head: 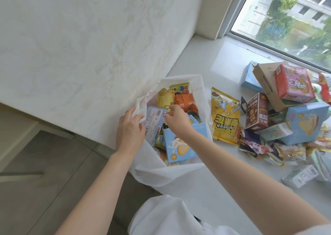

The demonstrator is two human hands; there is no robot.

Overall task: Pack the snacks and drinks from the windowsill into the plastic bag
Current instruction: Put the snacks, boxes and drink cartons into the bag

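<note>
The bag [179,174], white and thin, is standing open on the windowsill [206,55], pushed against the left wall. Its left rim is gripped by the left hand [129,127], with the fingers curled over the edge, so the mouth is kept wide. The right hand [176,117] is inside the mouth, above the packed goods; the fingers are bent and seem to pinch something small, but what is held cannot be told.

In the bag, two blue boxes can be counted [179,145], with one yellow packet [165,98], one orange packet [186,101] and a few more that are partly hidden. On the sill, well apart from the bag to the right, a pile [286,118] is waiting. One yellow popcorn bag [224,116] lies just beside the bag. In the pile, at least two blue boxes, one brown carton [257,115], one cardboard box [265,81] and one pink box [293,83] are seen; the small wrapped packets in front are too many and too blurred to be counted.

The popcorn bag is judged to be light, puffed and slippery, and easy to crush; it should be taken by the upper seam or flat across the sides. The boxes are stiff and light and can be held by two opposite faces. The drink cartons are probably heavier and should go low in the bag. The bag itself is soft and will collapse if the rim is let go.
</note>
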